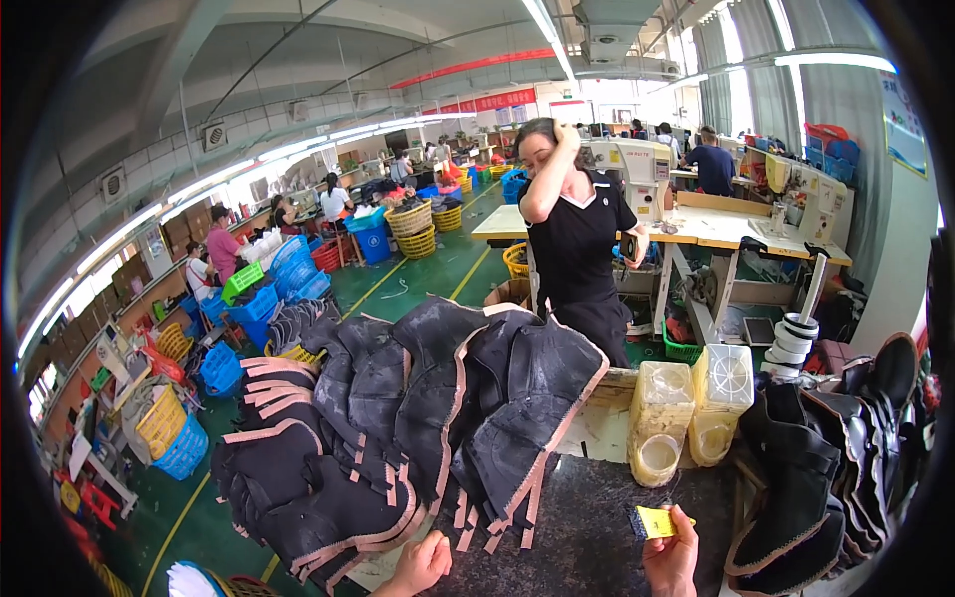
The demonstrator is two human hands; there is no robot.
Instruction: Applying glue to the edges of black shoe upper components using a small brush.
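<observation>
Between my thumb and fingers, my right hand (672, 559) grips a small flat yellow brush (657, 521) with dark bristles on its left end. It is held over a dark, stained work mat (597, 507). My left hand (422, 563) is closed with its fingers curled, at the near edge of the mat. Whether anything is inside that hand is hidden. Just beyond it lies a large overlapping pile of black boot uppers (517, 398) with tan edging strips. Some strip ends hang down close to my left fingers.
Two yellowed plastic containers (661, 413) stand at the mat's far edge. Black boot pieces (791, 478) are stacked at the right. Across the table, a person in black (577, 249) has a hand raised to the head. Sewing machines (632, 164) and blue and yellow baskets (413, 224) lie beyond.
</observation>
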